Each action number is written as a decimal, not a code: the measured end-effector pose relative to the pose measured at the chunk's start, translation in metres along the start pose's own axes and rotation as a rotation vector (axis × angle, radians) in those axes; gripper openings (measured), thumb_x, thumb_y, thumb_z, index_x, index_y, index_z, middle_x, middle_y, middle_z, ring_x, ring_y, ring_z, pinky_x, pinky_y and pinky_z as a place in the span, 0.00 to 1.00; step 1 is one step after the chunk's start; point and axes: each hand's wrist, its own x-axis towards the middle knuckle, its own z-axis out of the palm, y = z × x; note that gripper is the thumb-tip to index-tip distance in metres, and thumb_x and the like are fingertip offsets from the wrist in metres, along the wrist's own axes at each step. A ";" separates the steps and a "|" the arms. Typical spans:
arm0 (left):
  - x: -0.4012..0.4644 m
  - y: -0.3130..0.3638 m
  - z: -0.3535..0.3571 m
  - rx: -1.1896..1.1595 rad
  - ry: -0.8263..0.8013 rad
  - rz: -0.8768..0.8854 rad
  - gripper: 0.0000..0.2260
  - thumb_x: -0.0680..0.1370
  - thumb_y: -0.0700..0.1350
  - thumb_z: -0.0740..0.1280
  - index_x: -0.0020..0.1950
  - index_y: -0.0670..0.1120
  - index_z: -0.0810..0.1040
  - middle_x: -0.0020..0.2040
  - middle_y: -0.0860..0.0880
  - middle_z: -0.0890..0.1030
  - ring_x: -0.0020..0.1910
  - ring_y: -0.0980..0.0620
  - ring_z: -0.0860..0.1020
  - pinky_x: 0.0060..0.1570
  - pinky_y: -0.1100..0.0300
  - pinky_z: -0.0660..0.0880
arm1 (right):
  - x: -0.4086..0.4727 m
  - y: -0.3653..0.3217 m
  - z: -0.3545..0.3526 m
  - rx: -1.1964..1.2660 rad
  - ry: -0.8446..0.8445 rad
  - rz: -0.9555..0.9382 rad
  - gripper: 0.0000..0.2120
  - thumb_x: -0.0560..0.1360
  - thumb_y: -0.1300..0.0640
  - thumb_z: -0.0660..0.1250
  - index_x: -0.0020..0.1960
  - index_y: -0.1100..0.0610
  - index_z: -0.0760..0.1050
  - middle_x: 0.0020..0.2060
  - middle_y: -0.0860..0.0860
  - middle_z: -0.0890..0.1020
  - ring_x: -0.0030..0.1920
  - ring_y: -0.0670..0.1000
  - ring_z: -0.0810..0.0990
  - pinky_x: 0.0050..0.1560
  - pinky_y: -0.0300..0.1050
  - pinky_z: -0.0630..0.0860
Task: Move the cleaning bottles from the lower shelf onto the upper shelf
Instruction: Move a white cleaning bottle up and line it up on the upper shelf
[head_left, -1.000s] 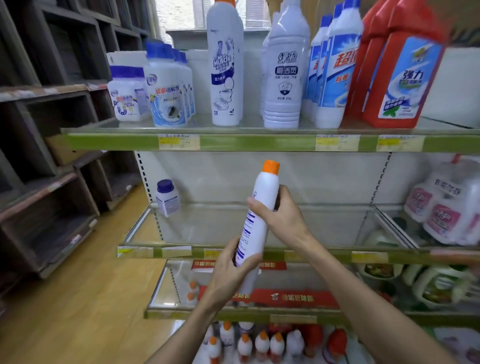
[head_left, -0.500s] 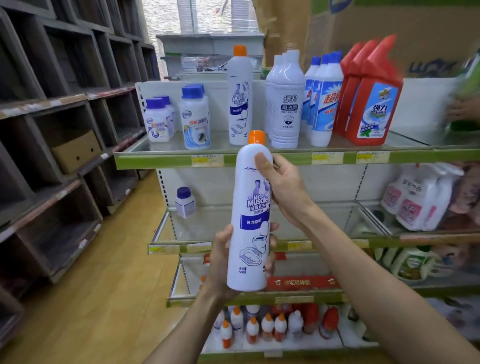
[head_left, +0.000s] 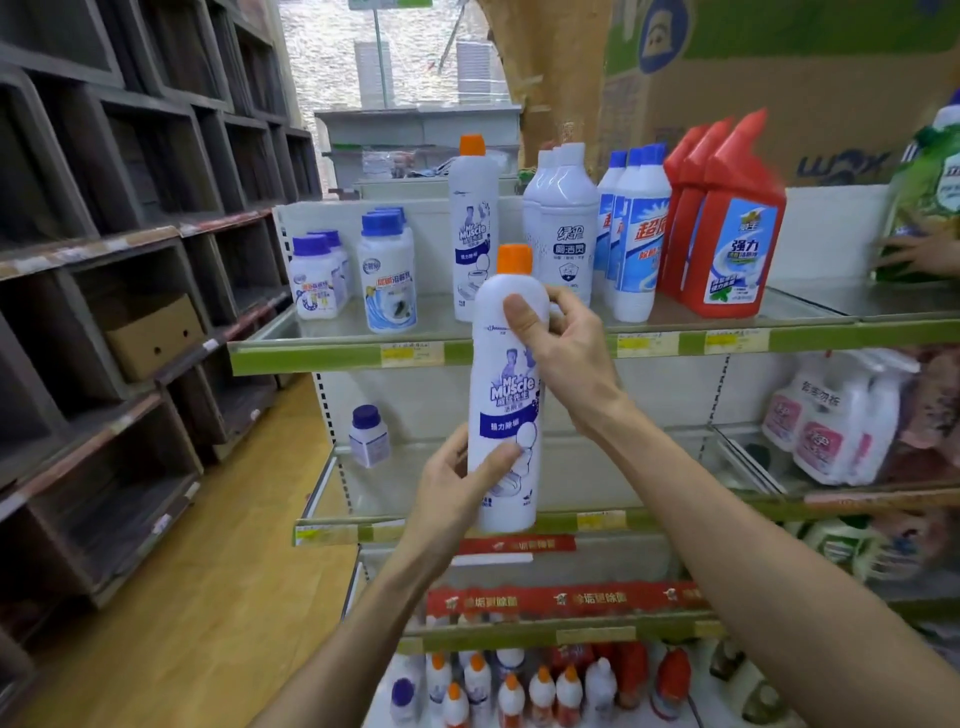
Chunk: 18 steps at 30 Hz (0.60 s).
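I hold a tall white cleaning bottle (head_left: 506, 395) with an orange cap upright in front of the shelves. My left hand (head_left: 451, 488) grips its lower part, and my right hand (head_left: 558, 343) grips its upper part just below the neck. The upper shelf (head_left: 322, 358) carries a matching orange-capped bottle (head_left: 471, 223), white bottles, blue-capped bottles and red bottles (head_left: 727, 228). On the lower shelf (head_left: 597, 519) a small white bottle with a blue cap (head_left: 368, 436) stands at the back left.
Pink-labelled white bottles (head_left: 836, 421) fill the lower shelf's right section. Another person's hand (head_left: 914, 257) holds a green pack at the upper right. Dark wooden cubbies (head_left: 130, 312) line the left, with a wooden floor aisle between. Small bottles crowd the bottom shelf (head_left: 509, 691).
The bottle went from tilted to upright and rose in front of the upper shelf's edge. My view has tipped upward and pulled back, showing more of the upper shelf.
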 end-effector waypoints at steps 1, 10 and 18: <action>0.013 0.010 -0.002 0.035 -0.001 0.034 0.22 0.72 0.53 0.74 0.64 0.49 0.78 0.55 0.52 0.86 0.53 0.52 0.85 0.50 0.57 0.82 | 0.014 -0.005 -0.001 -0.023 0.004 -0.026 0.14 0.76 0.47 0.72 0.56 0.53 0.74 0.49 0.56 0.86 0.48 0.56 0.87 0.51 0.60 0.83; 0.168 0.073 -0.014 0.080 0.048 0.178 0.19 0.77 0.45 0.72 0.66 0.43 0.76 0.58 0.45 0.85 0.56 0.47 0.84 0.56 0.50 0.80 | 0.161 -0.052 0.004 -0.184 -0.027 -0.202 0.21 0.74 0.40 0.70 0.59 0.51 0.72 0.52 0.54 0.84 0.49 0.53 0.86 0.50 0.57 0.83; 0.234 0.066 -0.025 0.156 0.107 0.159 0.13 0.77 0.46 0.72 0.61 0.53 0.79 0.56 0.48 0.85 0.56 0.47 0.84 0.61 0.43 0.78 | 0.222 -0.024 0.017 -0.197 -0.014 -0.190 0.24 0.76 0.44 0.70 0.65 0.56 0.72 0.53 0.55 0.83 0.50 0.54 0.84 0.51 0.57 0.83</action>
